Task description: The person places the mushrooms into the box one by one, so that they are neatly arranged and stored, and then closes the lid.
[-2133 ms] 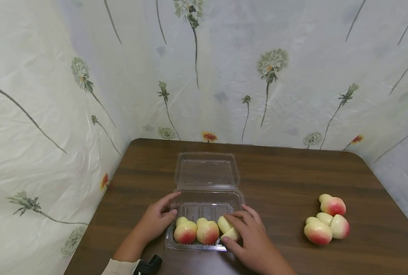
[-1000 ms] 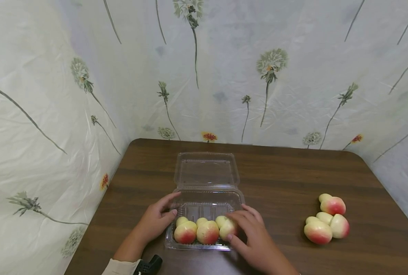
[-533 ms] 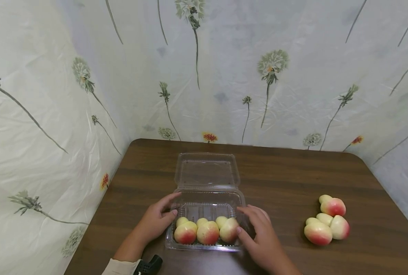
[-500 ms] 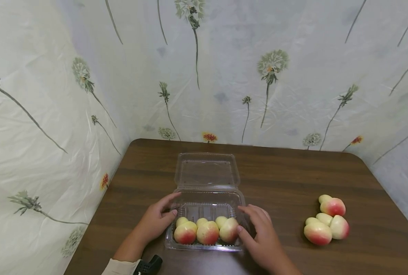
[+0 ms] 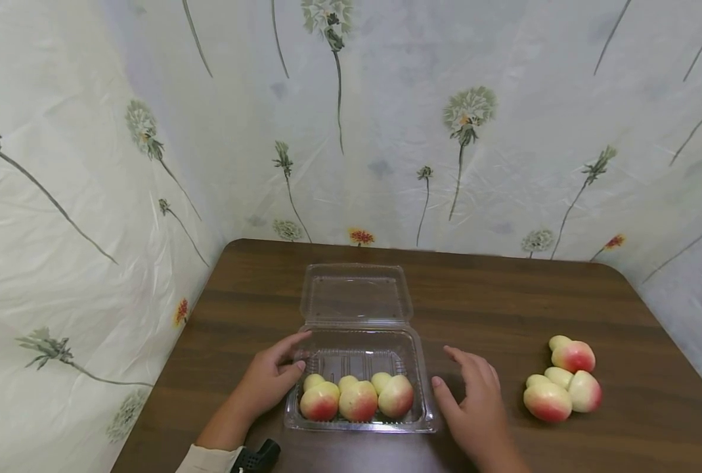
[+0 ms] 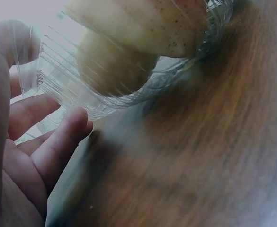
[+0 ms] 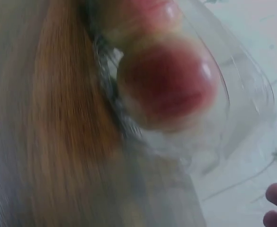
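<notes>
A hinged clear plastic container (image 5: 356, 341) stands on the table with its lid folded back. Three pale yellow, red-blushed, gourd-shaped fruits sit in a row along its near side: a left one (image 5: 320, 401), a middle one (image 5: 359, 401) and a right one (image 5: 395, 397). My left hand (image 5: 270, 371) grips the container's left rim; in the left wrist view its fingers (image 6: 65, 137) lie against the ribbed plastic wall. To the right of the container, my right hand (image 5: 475, 401) is apart from it, fingers loosely spread, holding nothing. The right wrist view is blurred.
Three more such fruits (image 5: 548, 401) lie clustered on the right part of the brown wooden table (image 5: 475, 295). Behind and to the left hangs a pale sheet (image 5: 386, 131) printed with dandelions. A dark device (image 5: 256, 456) sits by my left wrist.
My right hand turned the right fruit so its red side shows, let go of it and moved right, away from the container. My left hand has stayed at the left rim.
</notes>
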{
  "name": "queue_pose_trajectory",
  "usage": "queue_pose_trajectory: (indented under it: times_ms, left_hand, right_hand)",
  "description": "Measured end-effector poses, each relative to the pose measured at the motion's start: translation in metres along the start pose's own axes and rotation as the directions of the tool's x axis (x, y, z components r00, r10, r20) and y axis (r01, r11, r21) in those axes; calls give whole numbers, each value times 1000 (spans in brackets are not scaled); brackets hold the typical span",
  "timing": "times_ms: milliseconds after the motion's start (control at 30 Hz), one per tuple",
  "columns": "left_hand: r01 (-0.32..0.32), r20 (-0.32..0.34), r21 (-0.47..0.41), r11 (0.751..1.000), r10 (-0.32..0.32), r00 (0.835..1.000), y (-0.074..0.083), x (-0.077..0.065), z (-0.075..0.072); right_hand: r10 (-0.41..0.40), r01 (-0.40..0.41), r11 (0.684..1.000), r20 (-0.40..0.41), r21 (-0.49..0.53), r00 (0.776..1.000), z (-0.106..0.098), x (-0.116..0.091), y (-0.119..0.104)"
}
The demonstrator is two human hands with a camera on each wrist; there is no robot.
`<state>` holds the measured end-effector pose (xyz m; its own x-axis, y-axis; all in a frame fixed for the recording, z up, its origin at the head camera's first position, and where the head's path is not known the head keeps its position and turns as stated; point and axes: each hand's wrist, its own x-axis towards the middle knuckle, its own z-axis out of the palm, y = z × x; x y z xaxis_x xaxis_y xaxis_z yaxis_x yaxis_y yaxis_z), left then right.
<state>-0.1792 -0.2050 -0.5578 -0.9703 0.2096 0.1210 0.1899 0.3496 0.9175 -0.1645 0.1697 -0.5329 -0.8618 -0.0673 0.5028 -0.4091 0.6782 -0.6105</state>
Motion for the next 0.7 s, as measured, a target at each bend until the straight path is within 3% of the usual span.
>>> queue_pose_trajectory:
  times_ms: [367, 533, 700]
  left_hand:
    - [7, 6, -11, 1000, -7, 1000, -3, 2, 3]
    - [-5, -1, -6, 1000, 5, 1000, -2, 2, 2]
    - [-2, 6, -15, 1000, 2, 1000, -1, 0, 1]
  right_hand:
    - [76, -91, 988, -115, -127, 990, -17, 2, 5]
    - [142, -167, 971, -154, -169, 978, -24, 0, 8]
    - [134, -171, 967, -194, -189, 972, -29, -2, 15]
